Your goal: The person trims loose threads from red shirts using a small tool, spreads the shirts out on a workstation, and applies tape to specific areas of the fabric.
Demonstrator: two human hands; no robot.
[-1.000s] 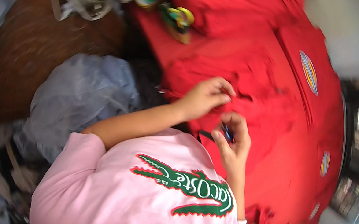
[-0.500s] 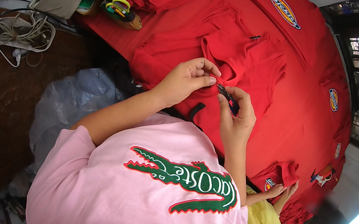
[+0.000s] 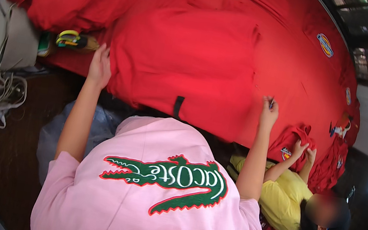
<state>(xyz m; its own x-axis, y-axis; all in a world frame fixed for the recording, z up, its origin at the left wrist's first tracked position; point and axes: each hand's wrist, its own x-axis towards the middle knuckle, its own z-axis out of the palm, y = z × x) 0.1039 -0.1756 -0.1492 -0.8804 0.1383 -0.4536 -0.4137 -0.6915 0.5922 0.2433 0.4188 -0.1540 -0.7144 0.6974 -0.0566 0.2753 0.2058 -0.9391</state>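
My left hand [image 3: 100, 68], fingers extended, is just beside the red garment [image 3: 184, 56] lying between my grips — my right hand [image 3: 269, 113] pinches a small dark tool [image 3: 271, 102] (too small to make out). I'd smooth evenly, keeping metal-or-plastic tip clear.

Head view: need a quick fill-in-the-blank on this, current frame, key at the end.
1. A small dark tool is in the person's ____ hand.
2. The left hand is at the side edge of a garment coloured ____.
3. The short strip nearest the pink shirt is ____.
4. The co-worker handling cloth wears a ____ shirt.

Missing words: right; red; black; yellow
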